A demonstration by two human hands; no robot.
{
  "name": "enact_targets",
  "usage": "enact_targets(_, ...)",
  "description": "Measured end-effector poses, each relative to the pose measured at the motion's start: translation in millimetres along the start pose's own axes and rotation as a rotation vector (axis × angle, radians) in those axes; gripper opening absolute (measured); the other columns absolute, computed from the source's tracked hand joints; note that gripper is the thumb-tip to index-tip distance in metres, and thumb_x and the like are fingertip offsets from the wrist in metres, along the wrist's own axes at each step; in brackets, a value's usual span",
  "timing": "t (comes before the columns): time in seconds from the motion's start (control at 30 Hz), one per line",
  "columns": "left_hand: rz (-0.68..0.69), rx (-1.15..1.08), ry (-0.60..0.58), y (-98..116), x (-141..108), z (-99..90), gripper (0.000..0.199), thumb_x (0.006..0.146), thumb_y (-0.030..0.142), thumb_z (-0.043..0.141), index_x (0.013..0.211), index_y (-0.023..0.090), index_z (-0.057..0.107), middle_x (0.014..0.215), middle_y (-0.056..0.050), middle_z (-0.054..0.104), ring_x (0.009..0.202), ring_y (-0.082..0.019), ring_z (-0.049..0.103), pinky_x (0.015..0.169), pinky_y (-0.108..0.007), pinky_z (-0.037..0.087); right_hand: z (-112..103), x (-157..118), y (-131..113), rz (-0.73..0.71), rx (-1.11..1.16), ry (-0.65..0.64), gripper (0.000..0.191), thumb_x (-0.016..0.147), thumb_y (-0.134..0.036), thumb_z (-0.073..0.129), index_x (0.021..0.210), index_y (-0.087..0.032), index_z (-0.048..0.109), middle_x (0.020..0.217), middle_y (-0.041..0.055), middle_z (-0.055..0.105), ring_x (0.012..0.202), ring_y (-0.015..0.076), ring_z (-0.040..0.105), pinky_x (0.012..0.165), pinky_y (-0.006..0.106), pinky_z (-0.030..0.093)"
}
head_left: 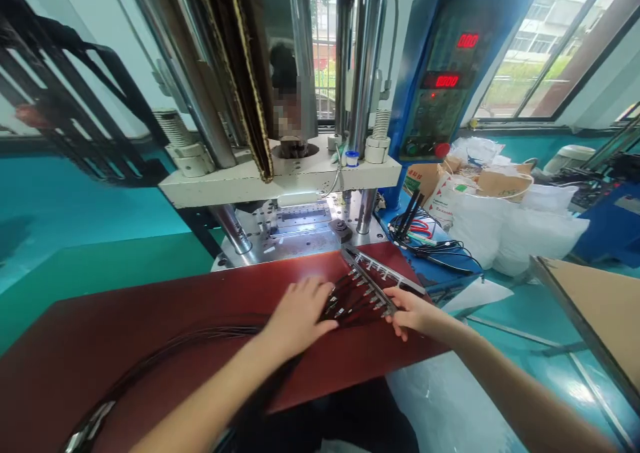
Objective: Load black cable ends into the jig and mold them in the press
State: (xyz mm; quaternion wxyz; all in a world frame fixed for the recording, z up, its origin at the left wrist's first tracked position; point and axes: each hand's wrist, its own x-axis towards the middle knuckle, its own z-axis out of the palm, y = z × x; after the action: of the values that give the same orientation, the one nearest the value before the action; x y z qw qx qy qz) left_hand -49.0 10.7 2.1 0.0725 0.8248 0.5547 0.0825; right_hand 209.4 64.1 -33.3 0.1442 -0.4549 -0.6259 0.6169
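My right hand grips the near end of a dark metal bar that has a row of small metal fittings along its side. Beside it lies a second, lighter metal bar with similar projections. My left hand rests over a bundle of black cables, fingers stretched out and thumb apart. Past its fingertips, thin cable ends with small metal connectors fan out toward the dark bar. All this lies on a reddish-brown board.
Behind the board stands a press with steel columns, a white plate and a lit metal bed. A blue control box shows red digits. More cables and white sacks sit right. A person is partly visible behind the press.
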Motion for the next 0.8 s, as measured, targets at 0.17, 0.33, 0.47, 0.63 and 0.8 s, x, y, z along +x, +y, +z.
enact_targets(0.17, -0.186, 0.071, -0.217, -74, -59, -4.9, 0.052, 0.073, 0.043, 0.056, 0.119, 0.021, 0.045, 0.121, -0.009, 0.045, 0.109, -0.028, 0.041, 0.089, -0.042, 0.034, -6, 1, -18, 0.247, -0.309, -0.080, 0.057, 0.056, -0.006, 0.043, 0.109, -0.022, 0.034, 0.059, -0.0056, 0.050, 0.044, 0.0129, 0.056, 0.033, 0.016, 0.039)
enact_targets(0.33, -0.105, 0.191, -0.113, -67, -68, 14.1, 0.020, 0.082, 0.021, 0.043, 0.100, 0.019, 0.051, 0.104, -0.007, 0.051, 0.098, -0.023, 0.046, 0.083, -0.039, 0.038, -7, 10, -46, 0.335, -0.552, -0.031, 0.054, 0.058, -0.001, 0.043, 0.108, -0.023, 0.040, 0.050, -0.0054, 0.049, 0.042, 0.0150, 0.054, 0.035, 0.018, 0.038)
enact_targets(0.47, 0.013, 0.172, -0.094, -54, -57, 15.5, 0.013, 0.085, 0.018, 0.036, 0.091, 0.017, 0.048, 0.093, -0.006, 0.055, 0.087, -0.022, 0.052, 0.077, -0.037, 0.041, -13, 32, -75, 0.254, -0.871, 0.164, 0.028, 0.069, -0.006, 0.042, 0.091, -0.018, 0.055, 0.056, 0.0016, 0.056, 0.050, 0.0181, 0.057, 0.043, 0.025, 0.042)
enact_targets(0.63, 0.004, 0.019, -0.136, -55, -46, 12.4, 0.013, 0.087, 0.020, 0.032, 0.091, 0.017, 0.043, 0.085, -0.005, 0.060, 0.078, -0.020, 0.057, 0.068, -0.030, 0.043, -27, 85, -113, 0.074, -1.059, 0.343, 0.020, 0.069, -0.008, 0.050, 0.082, -0.015, 0.063, 0.087, 0.0102, 0.064, 0.086, 0.0273, 0.059, 0.068, 0.031, 0.043)
enact_targets(0.8, -0.174, 0.047, -0.118, -67, -25, 10.5, 0.019, 0.087, 0.017, 0.027, 0.093, 0.016, 0.045, 0.088, -0.007, 0.060, 0.078, -0.021, 0.060, 0.065, -0.030, 0.045, -32, 159, -135, -0.051, -1.077, 0.398, 0.017, 0.077, -0.011, 0.052, 0.087, -0.017, 0.065, 0.094, 0.0056, 0.064, 0.090, 0.0202, 0.057, 0.072, 0.028, 0.044)
